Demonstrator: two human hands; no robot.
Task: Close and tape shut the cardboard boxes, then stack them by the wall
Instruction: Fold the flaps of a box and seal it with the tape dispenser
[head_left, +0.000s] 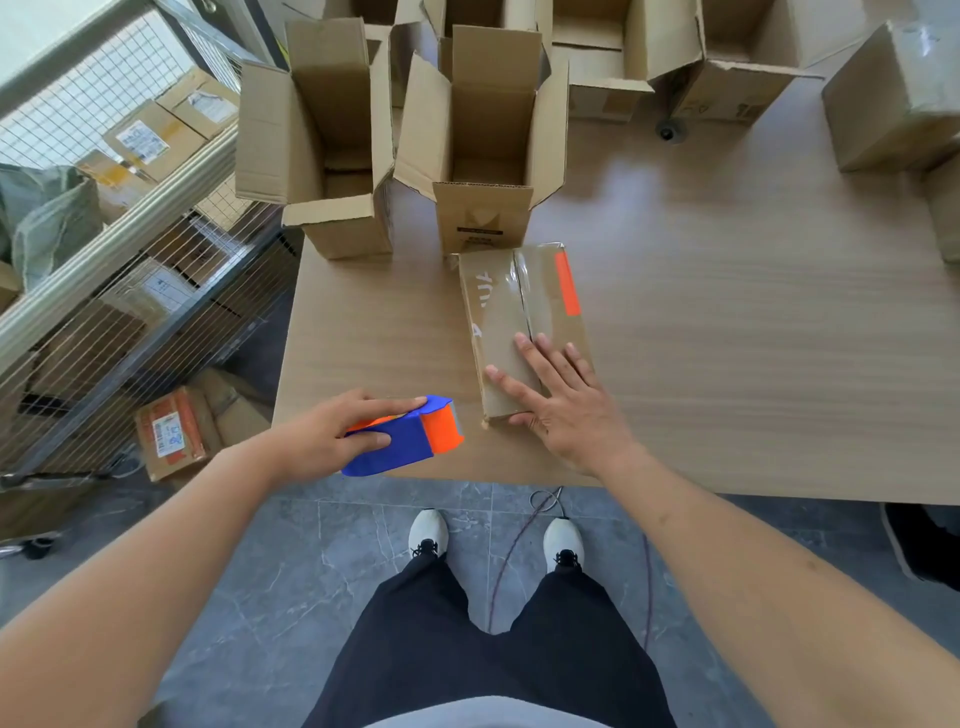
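A closed cardboard box (514, 306) with an orange sticker lies on the wooden table (727, 332) near its front edge, clear tape along its centre seam. My right hand (556, 400) rests flat on the box's near end, fingers spread. My left hand (332, 436) grips a blue and orange tape dispenser (410, 436) just left of the box, at the table's front edge. Two open boxes stand behind with flaps up: one (322, 150) at the left corner, one (478, 145) right behind the closed box.
Several more open boxes (727, 57) line the table's far side, and a taped box (893, 98) sits at the far right. A wire-mesh shelf (130, 218) full of parcels stands to the left. A parcel (171, 431) lies on the grey tile floor.
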